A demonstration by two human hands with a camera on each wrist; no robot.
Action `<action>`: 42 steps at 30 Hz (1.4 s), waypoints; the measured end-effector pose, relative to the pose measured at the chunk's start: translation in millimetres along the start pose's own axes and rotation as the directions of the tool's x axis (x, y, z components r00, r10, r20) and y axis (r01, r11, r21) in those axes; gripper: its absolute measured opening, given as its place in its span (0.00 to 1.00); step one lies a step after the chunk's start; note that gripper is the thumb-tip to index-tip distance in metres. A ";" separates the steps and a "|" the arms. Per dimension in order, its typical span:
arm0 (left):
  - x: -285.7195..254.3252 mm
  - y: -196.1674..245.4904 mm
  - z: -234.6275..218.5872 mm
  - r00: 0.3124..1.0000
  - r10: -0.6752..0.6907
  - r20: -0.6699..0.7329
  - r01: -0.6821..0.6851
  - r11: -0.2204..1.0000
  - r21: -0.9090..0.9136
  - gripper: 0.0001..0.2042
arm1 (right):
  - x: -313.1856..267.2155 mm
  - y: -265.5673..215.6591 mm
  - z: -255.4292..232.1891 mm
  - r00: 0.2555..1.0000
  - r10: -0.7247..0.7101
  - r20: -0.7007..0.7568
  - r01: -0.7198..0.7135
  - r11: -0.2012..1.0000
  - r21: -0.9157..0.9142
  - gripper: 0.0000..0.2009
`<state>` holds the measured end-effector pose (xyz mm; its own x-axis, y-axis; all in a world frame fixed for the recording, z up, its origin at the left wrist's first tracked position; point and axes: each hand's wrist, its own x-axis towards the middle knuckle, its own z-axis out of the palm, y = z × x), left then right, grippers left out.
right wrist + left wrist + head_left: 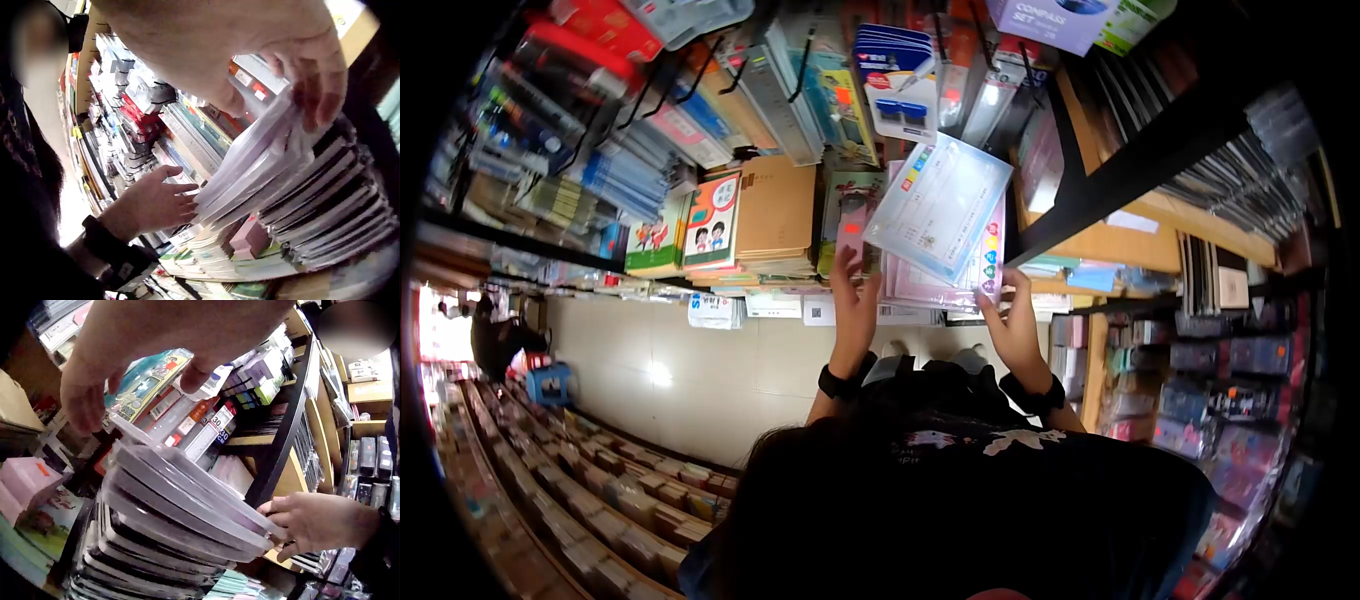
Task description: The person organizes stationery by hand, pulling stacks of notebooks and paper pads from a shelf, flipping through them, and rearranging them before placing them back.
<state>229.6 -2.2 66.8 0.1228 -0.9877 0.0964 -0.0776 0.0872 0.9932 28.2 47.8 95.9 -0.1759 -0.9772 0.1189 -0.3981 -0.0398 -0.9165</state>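
Note:
A translucent blue-edged plastic case (945, 205) lies askew on a pinkish clear case (925, 288) at the top of a stack. At the stack's near right corner is the right hand (1017, 325), its fingers gripping the edge of the upper cases (250, 169). The left hand (856, 308) is at the left side, fingers spread and relaxed, close to the cases; contact is unclear. In the left wrist view, several rounded clear cases (181, 494) sit over a tall pile of dark-and-white edged packs (137, 569).
Brown notebooks (776, 205) and illustrated booklets (712, 222) lie left of the stack. Packaged stationery hangs on hooks behind. A black shelf post (1120, 180) slants at the right. Beside a pink box (28, 484) are more booklets.

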 end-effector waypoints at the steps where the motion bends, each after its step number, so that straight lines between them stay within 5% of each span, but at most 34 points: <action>1: 9.8 -2.1 0.5 0.998 0.055 -0.034 -0.054 0.998 0.037 0.23 | 1.4 -4.9 2.9 0.999 0.020 -0.037 -0.021 1.000 -0.017 0.24; 5: 50.0 -3.8 3.6 0.993 -0.060 0.103 0.054 0.997 0.056 0.22 | 3.7 4.0 9.0 0.985 0.142 -0.101 -0.149 0.986 -0.070 0.26; 7: 60.1 -10.2 3.4 0.979 -0.071 0.189 -0.023 0.891 0.454 0.19 | 4.2 9.6 15.7 0.985 0.056 -0.164 -0.077 0.989 -0.126 0.24; 8: 61.3 -15.2 3.1 0.966 -0.128 0.226 0.053 0.948 0.313 0.16 | 3.4 7.4 17.5 0.983 0.061 -0.171 -0.081 0.991 -0.108 0.22; 11: 46.9 -26.7 7.0 0.986 -0.002 0.167 -0.033 0.978 0.206 0.14 | 3.1 12.5 16.7 0.986 0.103 -0.133 -0.111 0.993 -0.052 0.22; 13: 30.0 -13.5 -2.1 0.987 -0.039 0.156 0.007 0.980 0.199 0.13 | 4.3 19.0 16.9 0.986 0.094 -0.135 -0.089 0.995 0.049 0.22; 16: 9.8 6.2 -28.9 0.950 -0.312 0.019 0.307 0.921 -0.241 0.12 | 6.9 22.2 15.6 0.987 0.108 -0.119 -0.100 0.993 0.070 0.22; 19: 2.2 1.8 -76.0 0.940 -0.331 -0.081 0.317 0.937 -0.150 0.11 | 9.9 24.5 13.8 0.992 0.114 -0.060 -0.108 0.991 0.084 0.21; 25: 37.4 -37.2 -138.7 0.934 -0.198 -0.296 0.065 0.912 -0.405 0.09 | 15.2 33.9 12.2 0.997 0.073 -0.011 -0.071 0.991 0.116 0.23; 27: 56.9 -50.6 -136.7 0.896 -0.288 -0.339 0.156 0.917 -0.368 0.12 | 15.7 37.4 12.7 0.997 0.073 -0.016 -0.071 0.991 0.117 0.24; 29: 63.6 -59.3 -137.4 0.924 -0.270 -0.270 0.250 0.962 -0.106 0.20 | 14.8 32.1 10.2 0.997 0.072 -0.023 -0.070 0.996 0.062 0.25; 30: 64.6 -77.4 -139.3 0.909 -0.187 -0.372 0.288 0.928 0.237 0.23 | 14.9 31.9 8.0 0.994 0.105 0.000 -0.105 0.994 0.020 0.25; 31: 62.7 -83.0 -135.7 0.895 -0.069 -0.440 0.328 0.772 0.545 0.26 | 15.2 31.7 6.3 0.994 0.105 -0.008 -0.105 0.994 0.018 0.25; 32: 54.2 -89.6 -132.1 0.898 0.012 -0.440 0.303 0.709 0.637 0.28 | 14.8 31.5 5.2 0.994 0.111 0.006 -0.111 0.994 0.021 0.25; 33: 40.8 -87.0 -122.7 0.905 0.114 -0.409 0.239 0.658 0.714 0.27 | 14.4 31.2 5.0 0.993 0.116 0.020 -0.117 0.993 0.026 0.25; 35: 15.8 -90.1 -99.7 0.940 0.073 -0.332 0.175 0.735 0.655 0.23 | 14.1 29.8 6.4 0.986 0.163 0.025 -0.165 0.984 0.066 0.25; 37: -0.5 -57.0 -67.8 0.945 -0.326 0.002 0.320 0.930 0.179 0.17 | 13.7 30.7 10.1 0.999 -0.018 -0.038 0.018 1.000 -0.007 0.25; 39: -6.8 -18.8 -31.8 0.905 -0.390 0.172 0.410 0.906 -0.102 0.15 | 15.3 14.2 9.8 0.999 -0.017 -0.032 0.017 1.000 -0.013 0.25; 42: 6.6 -5.4 -1.1 0.961 -0.194 0.196 0.198 0.980 -0.002 0.18 | 17.3 16.6 13.9 0.997 -0.080 0.010 0.081 0.985 -0.153 0.25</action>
<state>231.9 -9.1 62.1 -0.0609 -0.9918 -0.1125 -0.0493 -0.1096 0.9927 31.0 27.3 77.4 -0.1342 -0.9730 0.1878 -0.5439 -0.0861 -0.8347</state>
